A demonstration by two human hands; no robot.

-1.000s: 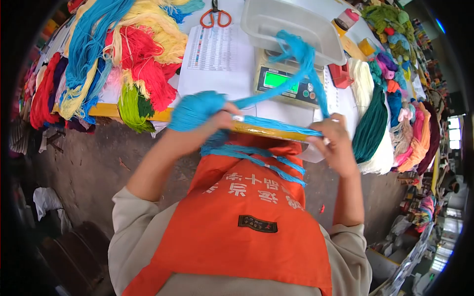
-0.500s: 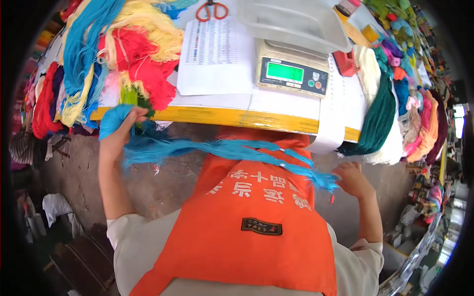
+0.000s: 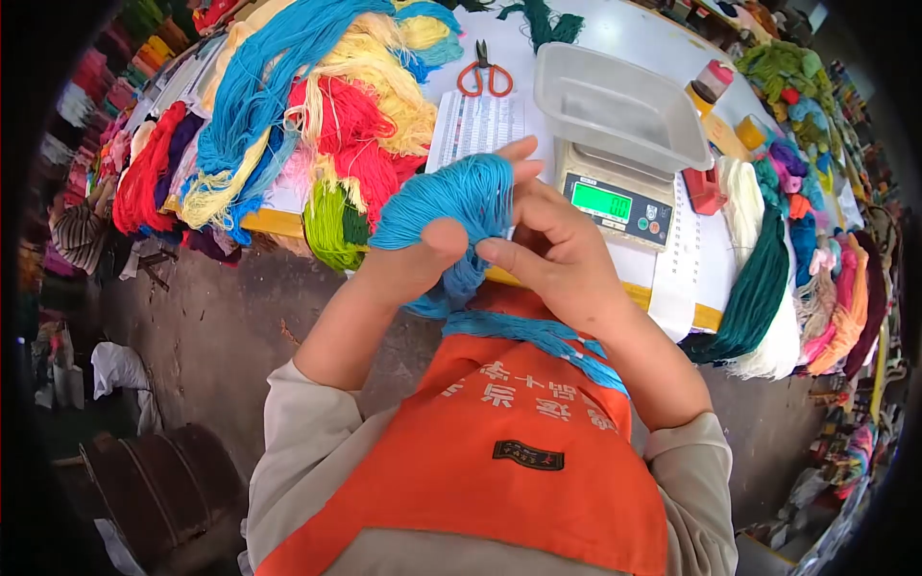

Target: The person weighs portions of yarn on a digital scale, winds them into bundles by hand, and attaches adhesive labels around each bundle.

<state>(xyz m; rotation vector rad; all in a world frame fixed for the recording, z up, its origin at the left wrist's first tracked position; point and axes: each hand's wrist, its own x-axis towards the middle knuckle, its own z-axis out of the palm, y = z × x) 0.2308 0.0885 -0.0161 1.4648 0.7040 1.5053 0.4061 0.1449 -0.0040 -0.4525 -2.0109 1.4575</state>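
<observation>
Past the white table [image 3: 643,24] and its yellow edge [image 3: 274,223], we see coloured yarn crowding both sides of the room; the blue yarn [image 3: 447,197] is in front of us, raised over the near edge and draped about our left hand [image 3: 413,269]; its long axis slants from low by the left wrist up to the right, towards the scale [image 3: 615,206], and a tail hangs below the palm; our left thumb lies across the near side and two fingertips stick out beyond the strands, the rest covered, so we cannot tell whether those fingers are spread or pressed together; our right hand [image 3: 567,259] pinches strands at the bundle's right edge between thumb and bent fingers; more blue strands [image 3: 547,336] cross the orange apron [image 3: 480,461], sloping down to the right; the yarn heap [image 3: 355,115] bounds us on the left, the scale and its plastic tub [image 3: 624,96] on the right; white tabletop opens out beyond the scissors [image 3: 484,72], and grey floor [image 3: 221,317] gives our left forearm room.
</observation>
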